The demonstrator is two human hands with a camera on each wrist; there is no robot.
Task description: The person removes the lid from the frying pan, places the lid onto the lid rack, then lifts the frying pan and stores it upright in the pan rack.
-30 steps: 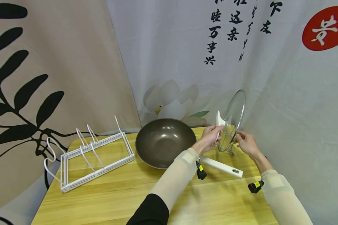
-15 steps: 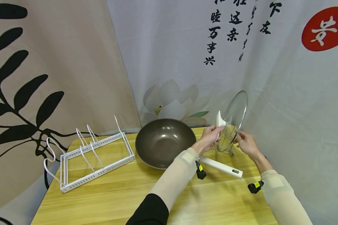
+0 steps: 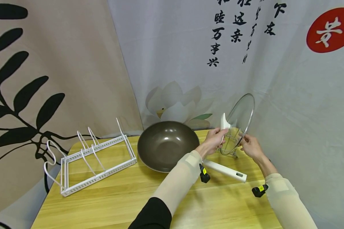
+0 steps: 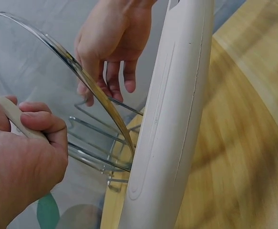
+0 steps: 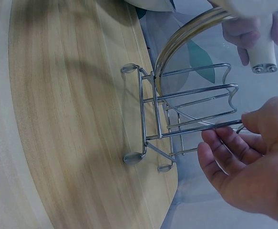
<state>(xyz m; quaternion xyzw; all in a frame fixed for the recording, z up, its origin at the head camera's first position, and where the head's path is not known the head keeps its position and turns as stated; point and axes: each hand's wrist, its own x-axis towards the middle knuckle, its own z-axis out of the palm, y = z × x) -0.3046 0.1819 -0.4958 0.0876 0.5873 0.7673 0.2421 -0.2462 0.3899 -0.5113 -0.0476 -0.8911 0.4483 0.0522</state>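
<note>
My left hand (image 3: 215, 140) grips the white handle (image 3: 224, 122) of a clear glass pot lid (image 3: 254, 105) with a metal rim. The lid stands on edge, leaning right, its lower rim in a small silver wire rack (image 5: 142, 114) at the table's back right. In the right wrist view, my right hand (image 5: 258, 167) pinches the end of a rack wire between thumb and fingers; the other fingers are loosely bent. A brown wok (image 3: 167, 146) sits left of the left hand. Its white handle (image 4: 172, 109) passes below that hand and partly covers the rack in the left wrist view.
A white rack (image 3: 98, 176) with upright wire loops stands on the left of the wooden table (image 3: 117, 200). Printed cloth (image 3: 175, 57) hangs close behind the table and along its right side.
The lid's top has tipped to the right and slightly down. Both hands stay nearly in place, the left on the lid's handle and the right at the wire rack.
</note>
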